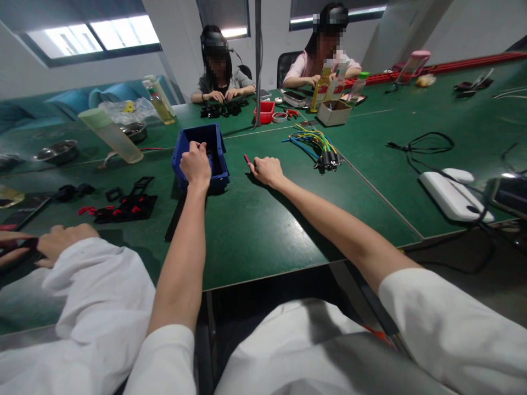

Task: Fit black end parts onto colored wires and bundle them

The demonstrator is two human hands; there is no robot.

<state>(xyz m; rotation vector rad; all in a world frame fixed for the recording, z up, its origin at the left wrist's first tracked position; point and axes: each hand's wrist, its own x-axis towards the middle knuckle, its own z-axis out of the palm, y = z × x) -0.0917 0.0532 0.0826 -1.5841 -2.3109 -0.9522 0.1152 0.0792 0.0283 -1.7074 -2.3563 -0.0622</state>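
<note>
My left hand [196, 163] is over the near left part of a blue plastic bin [220, 159], its fingers curled closed. What those fingers hold, if anything, is hidden. Small dark pieces [212, 159] lie inside the bin. To the right of it, my right hand [268, 171] rests low over the green table with fingers closed around a thin stick-like piece with a red end [246, 158]. The rest of that piece is hidden by the fingers. Farther right lies a bundle of blue, yellow and green wires [315, 144] with black ends.
A co-worker's white sleeve [102, 280] and hand are close on my left, near black and red parts [125, 208]. Two people sit across the table [263, 236]. A metal pole [258, 66], a cardboard box [334, 113] and a white device [450, 196] with cables stand around.
</note>
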